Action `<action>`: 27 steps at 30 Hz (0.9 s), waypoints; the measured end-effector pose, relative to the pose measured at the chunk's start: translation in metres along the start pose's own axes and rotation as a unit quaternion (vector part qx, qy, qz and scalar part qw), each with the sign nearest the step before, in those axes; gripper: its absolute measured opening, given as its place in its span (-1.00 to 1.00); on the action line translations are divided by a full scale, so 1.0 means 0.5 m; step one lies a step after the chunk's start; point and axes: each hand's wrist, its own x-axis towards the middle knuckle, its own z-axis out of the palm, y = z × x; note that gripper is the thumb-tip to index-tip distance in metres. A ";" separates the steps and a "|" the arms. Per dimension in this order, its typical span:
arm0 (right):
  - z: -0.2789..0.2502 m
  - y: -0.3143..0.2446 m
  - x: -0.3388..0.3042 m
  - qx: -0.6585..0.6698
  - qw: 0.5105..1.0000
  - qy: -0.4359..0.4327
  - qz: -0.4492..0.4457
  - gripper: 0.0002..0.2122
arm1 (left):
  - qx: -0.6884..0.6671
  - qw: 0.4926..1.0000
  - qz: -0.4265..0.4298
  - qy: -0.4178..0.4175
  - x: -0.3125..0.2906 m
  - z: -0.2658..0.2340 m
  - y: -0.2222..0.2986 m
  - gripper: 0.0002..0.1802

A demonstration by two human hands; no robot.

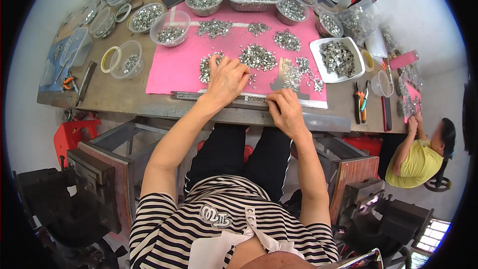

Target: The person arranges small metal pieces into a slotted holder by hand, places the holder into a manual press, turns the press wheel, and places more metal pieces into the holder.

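A long narrow metal bar (186, 95) lies along the front edge of the bench, with a row of small metal pieces (255, 99) set in its middle. My left hand (226, 80) is bent above the bar, beside a heap of small silvery metal pieces (205, 68). Its thumb and index finger come together on the right side; whatever is between them is too small to make out. My right hand (288, 112) rests at the row's right end, fingertips closed together at the bar. Another loose heap (258, 57) lies just beyond my hands on the pink mat (164, 72).
Tubs of metal pieces, including a large clear tub (251, 6) and a white square dish (317, 50), stand around the mat. Pliers (359, 102) lie right, a tape roll (110, 60) left. A person in yellow (418, 164) works at the far right.
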 end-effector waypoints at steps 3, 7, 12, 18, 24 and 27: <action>0.009 0.023 0.020 0.009 0.999 0.014 0.032 -0.88 | 0.015 1.000 -0.004 -0.007 0.005 0.007 0.003 -0.91; 0.046 0.057 0.081 -0.023 0.998 0.033 0.050 -0.92 | 0.021 1.000 -0.016 -0.009 0.008 0.009 0.007 -0.90; 0.092 0.086 0.117 -0.077 0.996 0.017 0.038 -0.94 | 0.020 0.999 -0.027 -0.020 0.014 0.008 0.012 -0.91; 0.077 0.085 0.112 -0.040 0.998 0.002 0.046 -0.94 | -0.016 0.996 -0.057 -0.068 0.020 -0.003 0.011 -0.93; -0.004 0.028 0.023 0.065 0.989 0.001 0.130 -0.93 | -0.131 0.990 -0.008 -0.045 -0.020 -0.026 0.072 -0.91; -0.017 0.013 -0.010 0.053 0.990 -0.006 0.129 -0.89 | -0.143 0.988 0.003 -0.056 -0.034 -0.010 0.102 -0.88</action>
